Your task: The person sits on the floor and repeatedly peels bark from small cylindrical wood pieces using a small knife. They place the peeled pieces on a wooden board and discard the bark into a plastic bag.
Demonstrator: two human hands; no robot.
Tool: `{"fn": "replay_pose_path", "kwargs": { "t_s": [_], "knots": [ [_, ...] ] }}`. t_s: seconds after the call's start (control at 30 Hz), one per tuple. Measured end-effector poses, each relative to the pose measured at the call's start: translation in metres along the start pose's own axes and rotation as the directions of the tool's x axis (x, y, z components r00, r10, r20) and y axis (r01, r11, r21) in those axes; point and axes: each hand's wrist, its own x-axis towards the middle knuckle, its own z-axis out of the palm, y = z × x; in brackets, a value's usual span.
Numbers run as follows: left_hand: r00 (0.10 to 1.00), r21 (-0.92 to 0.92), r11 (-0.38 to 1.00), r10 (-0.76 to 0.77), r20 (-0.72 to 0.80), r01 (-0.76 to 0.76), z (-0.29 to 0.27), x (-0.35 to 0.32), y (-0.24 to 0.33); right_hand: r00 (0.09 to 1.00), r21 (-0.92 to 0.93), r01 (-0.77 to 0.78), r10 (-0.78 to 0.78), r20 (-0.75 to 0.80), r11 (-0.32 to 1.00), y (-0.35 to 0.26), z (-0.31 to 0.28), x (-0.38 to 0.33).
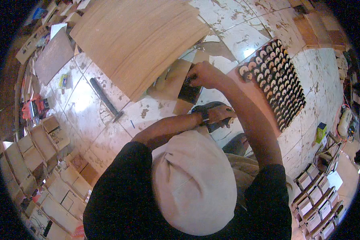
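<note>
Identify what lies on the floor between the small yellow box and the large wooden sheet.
In the head view, a dark hammer-like tool lies between the small yellow box and the large wooden sheet.

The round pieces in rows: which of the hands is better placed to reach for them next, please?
Probably the right hand: its forearm already lies on the side of the round pieces. That forearm stands between them and the left hand.
</note>
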Motion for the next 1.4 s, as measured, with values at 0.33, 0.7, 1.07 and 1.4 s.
{"fn": "replay_pose_path", "kwargs": {
  "t_s": [0.33,0.7,1.07,1.4],
  "knots": [
    [0.984,0.413,0.893,0.165,0.066,-0.178,-0.005,-0.01,0.011,0.99,0.461,-0.137,0.102,0.1,0.877,0.006,-0.084,-0.096],
    [0.993,0.05,0.992,-0.114,0.01,0.113,-0.009,0.003,-0.005,0.876,0.424,-0.416,0.48,-0.05,0.804,0.122,0.013,-0.34],
    [0.878,-0.344,0.857,-0.454,-0.153,0.383,0.014,0.014,0.026,0.362,0.838,-0.331,0.879,-0.311,0.433,0.148,0.184,-0.368],
    [0.92,-0.574,0.722,-0.351,0.176,0.386,0.028,0.072,0.021,0.135,0.777,-0.442,0.89,-0.436,0.448,0.13,0.193,-0.366]
  ]
}}
